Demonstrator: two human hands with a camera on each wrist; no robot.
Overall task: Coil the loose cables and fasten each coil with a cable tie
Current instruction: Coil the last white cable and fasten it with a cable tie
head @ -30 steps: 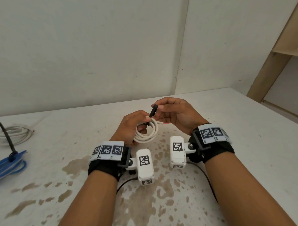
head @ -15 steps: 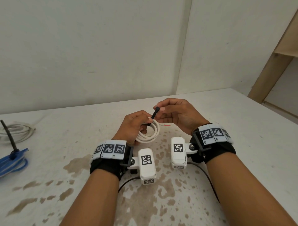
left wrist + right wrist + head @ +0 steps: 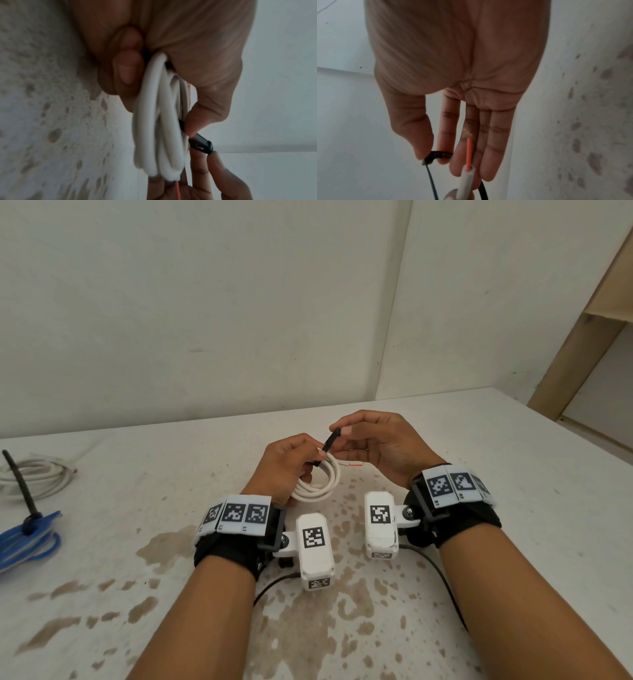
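Note:
My left hand (image 3: pixel 291 463) grips a small white cable coil (image 3: pixel 320 487) just above the table, fingers curled round its loops (image 3: pixel 154 135) and thumb pressing the tie against them. A black cable tie (image 3: pixel 329 444) wraps the coil. My right hand (image 3: pixel 373 443) pinches the tie's head (image 3: pixel 435 155) between thumb and forefinger, its other fingers straight. The cable's end (image 3: pixel 465 180), with a bare orange wire (image 3: pixel 468 154), sticks out toward the right palm. The tie's head (image 3: pixel 202 144) shows at the coil's edge in the left wrist view.
At the table's left edge lie a blue coil (image 3: pixel 29 537) bound by a black tie with an upright tail (image 3: pixel 20 484), and a loose white cable bundle (image 3: pixel 37 475) behind it. The stained white table (image 3: pixel 342 628) meets walls at the back; a wooden frame (image 3: pixel 582 337) stands right.
My right hand has lifted the tie's head a little up and left, away from the coil. The left hand keeps its hold on the coil.

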